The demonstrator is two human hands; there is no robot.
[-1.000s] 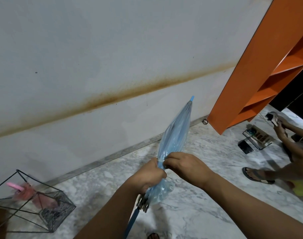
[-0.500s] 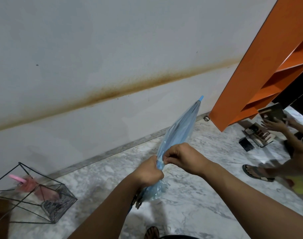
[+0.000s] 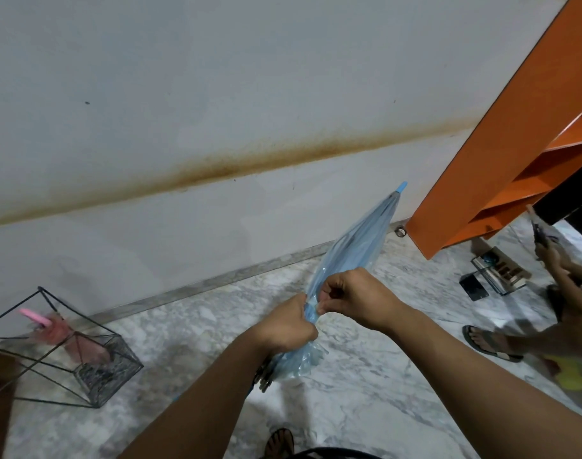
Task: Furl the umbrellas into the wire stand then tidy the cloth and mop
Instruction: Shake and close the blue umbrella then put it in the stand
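Observation:
A translucent blue umbrella (image 3: 359, 243) is folded shut and points up and to the right, its blue tip near the wall. My left hand (image 3: 288, 324) grips the gathered canopy around its middle. My right hand (image 3: 352, 298) pinches the canopy right beside the left hand. The loose lower canopy bunches below my left wrist; the handle is mostly hidden by my forearm. A black wire stand (image 3: 62, 352) sits on the floor at the left with a pink umbrella (image 3: 56, 329) in it.
The floor (image 3: 365, 392) is grey marble; a white stained wall runs behind. An orange shelf unit (image 3: 501, 160) stands at the right. Another person (image 3: 564, 313) sits at the right edge by a phone and small boxes (image 3: 494, 274). My sandalled foot (image 3: 279, 442) shows below.
Both hands have kept hold of the blue umbrella and lifted it slightly up and right. My right hand's fingers have shifted on the canopy. The person at right raised a hand.

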